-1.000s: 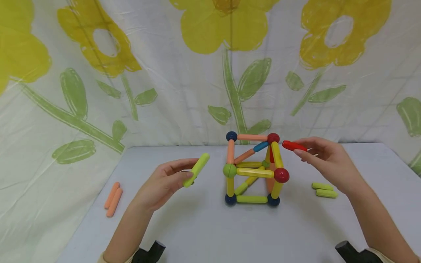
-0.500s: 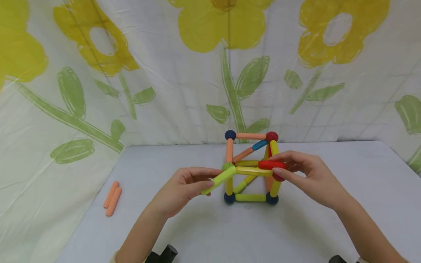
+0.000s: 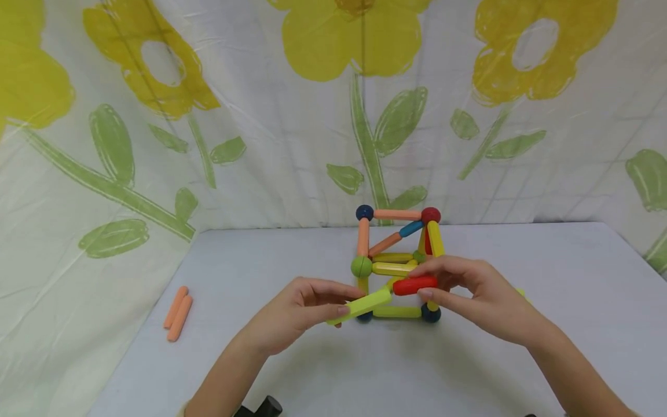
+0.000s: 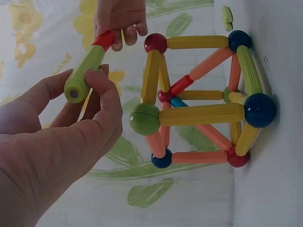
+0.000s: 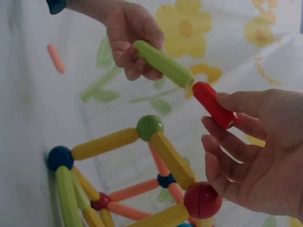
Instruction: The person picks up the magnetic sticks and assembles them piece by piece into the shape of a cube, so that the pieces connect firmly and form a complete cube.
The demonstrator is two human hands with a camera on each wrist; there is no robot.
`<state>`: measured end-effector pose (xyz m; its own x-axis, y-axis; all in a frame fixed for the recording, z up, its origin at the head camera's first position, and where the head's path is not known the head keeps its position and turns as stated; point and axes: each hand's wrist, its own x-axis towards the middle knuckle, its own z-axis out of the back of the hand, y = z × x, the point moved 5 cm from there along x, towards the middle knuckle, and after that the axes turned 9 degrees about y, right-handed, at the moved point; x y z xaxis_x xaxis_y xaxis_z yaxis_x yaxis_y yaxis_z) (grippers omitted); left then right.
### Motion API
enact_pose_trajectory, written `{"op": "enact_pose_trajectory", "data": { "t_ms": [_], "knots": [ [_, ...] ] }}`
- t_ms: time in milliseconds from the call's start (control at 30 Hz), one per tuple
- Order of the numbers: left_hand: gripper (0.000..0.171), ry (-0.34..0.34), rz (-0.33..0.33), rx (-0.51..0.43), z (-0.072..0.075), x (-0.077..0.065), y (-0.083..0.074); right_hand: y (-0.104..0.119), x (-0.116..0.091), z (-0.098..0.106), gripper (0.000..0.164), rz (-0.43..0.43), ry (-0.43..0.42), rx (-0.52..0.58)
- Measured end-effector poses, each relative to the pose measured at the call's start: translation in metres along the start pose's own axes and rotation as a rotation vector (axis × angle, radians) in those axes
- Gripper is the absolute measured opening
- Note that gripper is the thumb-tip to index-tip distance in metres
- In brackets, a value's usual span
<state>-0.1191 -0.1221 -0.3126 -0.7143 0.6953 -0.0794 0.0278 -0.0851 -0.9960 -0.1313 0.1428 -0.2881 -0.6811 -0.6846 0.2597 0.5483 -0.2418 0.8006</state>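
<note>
My left hand (image 3: 304,315) pinches a light green magnetic rod (image 3: 369,304) between thumb and fingers. Opposite it, my right hand (image 3: 482,298) pinches a shorter red magnetic rod (image 3: 415,285). The two rods point at each other end to end, with only a sliver of a gap showing in the right wrist view between the green tip (image 5: 188,81) and the red one. Both are held up in front of a cube-like frame (image 3: 397,215) of coloured rods and balls. A green ball (image 4: 145,119) and a red ball (image 5: 202,200) form its near upper corners.
Two orange rods (image 3: 179,317) lie on the white table (image 3: 250,249) at the left. Past my right hand a bit of a light green rod (image 3: 523,293) peeks out. A flower-print curtain (image 3: 292,145) hangs behind the table.
Both hands have come inward and lower, bringing the green and red rods from far apart to nearly end to end before the frame. The frame stays in place.
</note>
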Motion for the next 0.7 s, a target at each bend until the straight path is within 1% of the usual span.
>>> {"op": "enact_pose_trajectory", "data": {
  "t_ms": [167, 333, 533, 700],
  "knots": [
    [0.034, 0.004, 0.017, -0.003, -0.002, 0.001, 0.001, 0.001, 0.001, -0.003, 0.029, 0.018, 0.022, 0.015],
    [0.034, 0.005, 0.014, -0.002, -0.002, 0.002, 0.001, 0.002, 0.001, -0.005, 0.028, 0.032, 0.037, 0.026],
    [0.035, -0.013, -0.013, -0.025, -0.002, 0.002, 0.001, 0.002, 0.002, -0.007, 0.026, 0.02, 0.041, 0.025],
    [0.036, -0.05, -0.043, -0.051, 0.0, 0.001, 0.001, 0.002, 0.003, -0.012, 0.026, 0.04, 0.06, 0.056]
  ]
}}
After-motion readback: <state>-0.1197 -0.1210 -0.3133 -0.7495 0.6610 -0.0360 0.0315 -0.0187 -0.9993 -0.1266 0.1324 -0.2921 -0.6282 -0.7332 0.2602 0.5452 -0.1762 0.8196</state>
